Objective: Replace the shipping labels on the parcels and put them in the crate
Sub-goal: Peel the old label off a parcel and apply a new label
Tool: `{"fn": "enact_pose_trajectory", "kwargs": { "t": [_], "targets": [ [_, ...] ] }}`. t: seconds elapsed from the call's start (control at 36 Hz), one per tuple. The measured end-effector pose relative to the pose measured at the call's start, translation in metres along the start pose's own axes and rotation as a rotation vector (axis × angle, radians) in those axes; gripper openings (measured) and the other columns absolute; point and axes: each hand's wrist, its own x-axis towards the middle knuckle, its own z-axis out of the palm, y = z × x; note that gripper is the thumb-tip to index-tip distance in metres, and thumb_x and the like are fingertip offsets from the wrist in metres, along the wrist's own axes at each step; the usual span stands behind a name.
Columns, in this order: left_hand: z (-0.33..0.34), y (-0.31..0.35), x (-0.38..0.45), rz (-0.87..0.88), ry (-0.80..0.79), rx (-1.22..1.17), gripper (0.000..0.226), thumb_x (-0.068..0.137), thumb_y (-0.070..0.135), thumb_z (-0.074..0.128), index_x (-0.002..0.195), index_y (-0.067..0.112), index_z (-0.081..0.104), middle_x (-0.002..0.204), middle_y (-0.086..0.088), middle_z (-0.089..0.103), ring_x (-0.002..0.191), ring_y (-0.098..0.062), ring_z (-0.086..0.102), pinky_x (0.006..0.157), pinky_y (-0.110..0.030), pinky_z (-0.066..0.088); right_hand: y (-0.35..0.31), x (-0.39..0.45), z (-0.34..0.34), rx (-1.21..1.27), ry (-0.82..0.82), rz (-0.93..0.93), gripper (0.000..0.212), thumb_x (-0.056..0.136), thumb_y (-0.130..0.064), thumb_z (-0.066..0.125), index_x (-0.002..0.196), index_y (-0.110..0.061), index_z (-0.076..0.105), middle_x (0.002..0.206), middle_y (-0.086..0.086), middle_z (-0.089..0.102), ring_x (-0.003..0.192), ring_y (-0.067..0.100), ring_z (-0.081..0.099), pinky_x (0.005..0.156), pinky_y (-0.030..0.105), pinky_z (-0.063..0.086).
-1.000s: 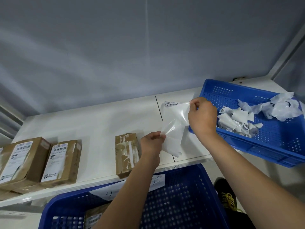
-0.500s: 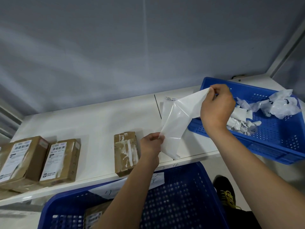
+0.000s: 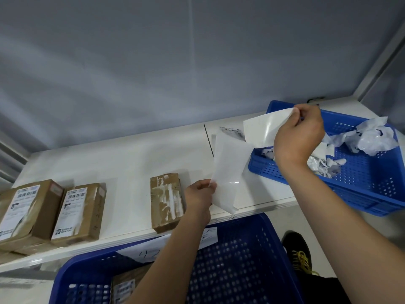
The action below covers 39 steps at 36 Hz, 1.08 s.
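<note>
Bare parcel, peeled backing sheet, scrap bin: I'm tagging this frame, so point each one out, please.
Bare parcel (image 3: 167,201): head view, its tape-scarred top face.
Peeled backing sheet (image 3: 263,130): head view, its glossy middle.
Scrap bin (image 3: 359,185): head view, bare perforated floor.

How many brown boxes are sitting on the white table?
3: two labelled boxes side by side at the left, one bare box near the middle. More may hide past the left edge.

Bare forearms without sleeves, dark trousers (image 3: 322,290), a black shoe (image 3: 294,244) with yellow laces (image 3: 303,258).
</note>
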Motion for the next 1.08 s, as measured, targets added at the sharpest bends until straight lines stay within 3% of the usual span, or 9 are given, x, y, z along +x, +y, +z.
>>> {"fn": "enact_pose_trajectory", "kwargs": {
  "t": [0.31, 0.44, 0.53, 0.64, 0.75, 0.81, 0.89, 1.0, 1.08],
  "targets": [
    [-0.001, 0.002, 0.002, 0.006, -0.022, -0.018, 0.017, 0.096, -0.003, 0.065, 0.089, 0.013, 0.067, 0.101, -0.010, 0.069, 0.097, -0.029, 0.064, 0.089, -0.043, 0.058, -0.004, 0.000, 0.000, 0.044, 0.020, 0.015, 0.019, 0.099, -0.016, 0.046, 0.106, -0.006, 0.061, 0.099, 0.007, 0.066, 0.085, 0.018, 0.058, 0.074, 0.026, 0.044],
    [0.004, 0.006, 0.005, 0.014, -0.066, 0.000, 0.021, 0.095, -0.004, 0.065, 0.114, 0.004, 0.070, 0.113, -0.014, 0.071, 0.100, -0.030, 0.066, 0.096, -0.045, 0.055, -0.004, -0.003, 0.001, 0.040, 0.004, 0.025, 0.018, 0.100, -0.014, 0.046, 0.105, -0.005, 0.060, 0.095, 0.006, 0.065, 0.080, 0.014, 0.053, 0.071, 0.020, 0.036],
    [0.008, 0.009, 0.013, 0.053, -0.096, 0.055, 0.018, 0.094, -0.005, 0.065, 0.098, 0.011, 0.073, 0.108, -0.010, 0.072, 0.102, -0.030, 0.066, 0.098, -0.046, 0.056, -0.006, -0.005, 0.002, 0.041, -0.027, 0.016, 0.017, 0.099, -0.014, 0.047, 0.105, -0.005, 0.061, 0.093, 0.002, 0.063, 0.080, 0.014, 0.054, 0.072, 0.022, 0.039],
    [0.013, 0.016, 0.023, 0.186, -0.084, 0.158, 0.027, 0.091, -0.001, 0.071, 0.077, 0.021, 0.074, 0.106, -0.004, 0.072, 0.094, -0.018, 0.061, 0.071, -0.022, 0.048, -0.007, -0.009, 0.004, 0.045, -0.079, 0.009, 0.017, 0.098, -0.013, 0.047, 0.103, -0.005, 0.061, 0.090, 0.000, 0.061, 0.081, 0.019, 0.058, 0.074, 0.030, 0.045],
    [0.020, 0.026, 0.031, 0.291, -0.027, 0.254, 0.029, 0.086, 0.011, 0.080, 0.068, 0.033, 0.079, 0.114, -0.001, 0.070, 0.074, -0.016, 0.058, 0.054, -0.017, 0.043, -0.007, -0.016, 0.008, 0.025, -0.138, -0.001, 0.018, 0.098, -0.013, 0.048, 0.105, -0.005, 0.061, 0.091, 0.004, 0.065, 0.082, 0.022, 0.060, 0.077, 0.039, 0.048],
    [0.024, 0.032, 0.033, 0.349, -0.017, 0.320, 0.027, 0.085, 0.022, 0.082, 0.072, 0.045, 0.079, 0.127, -0.004, 0.065, 0.096, -0.030, 0.062, 0.069, -0.028, 0.053, -0.007, -0.018, 0.009, 0.022, -0.157, -0.005, 0.018, 0.099, -0.014, 0.048, 0.106, -0.005, 0.062, 0.089, 0.001, 0.063, 0.080, 0.018, 0.057, 0.077, 0.035, 0.046],
    [0.026, 0.041, 0.031, 0.431, -0.072, 0.319, 0.025, 0.087, 0.018, 0.079, 0.073, 0.039, 0.080, 0.120, 0.001, 0.068, 0.118, -0.021, 0.058, 0.092, -0.029, 0.047, -0.008, -0.019, 0.011, 0.022, -0.166, -0.011, 0.018, 0.099, -0.013, 0.048, 0.105, -0.005, 0.062, 0.088, -0.002, 0.061, 0.078, 0.012, 0.051, 0.073, 0.025, 0.039],
    [0.015, 0.036, 0.033, 0.408, -0.195, 0.182, 0.034, 0.089, -0.008, 0.068, 0.070, 0.020, 0.074, 0.079, 0.014, 0.071, 0.072, 0.006, 0.059, 0.074, -0.014, 0.043, -0.009, -0.020, 0.011, 0.011, -0.178, -0.006, 0.017, 0.099, -0.013, 0.048, 0.105, -0.005, 0.062, 0.090, -0.001, 0.062, 0.079, 0.012, 0.050, 0.071, 0.020, 0.033],
    [0.006, 0.023, 0.041, 0.312, -0.066, 0.255, 0.031, 0.094, -0.006, 0.063, 0.079, 0.019, 0.074, 0.063, 0.007, 0.057, 0.049, -0.006, 0.042, 0.049, -0.014, 0.035, -0.010, -0.023, 0.013, 0.017, -0.185, -0.015, 0.017, 0.099, -0.013, 0.048, 0.103, -0.005, 0.062, 0.091, 0.002, 0.065, 0.079, 0.014, 0.053, 0.071, 0.022, 0.037]
  ]
}}
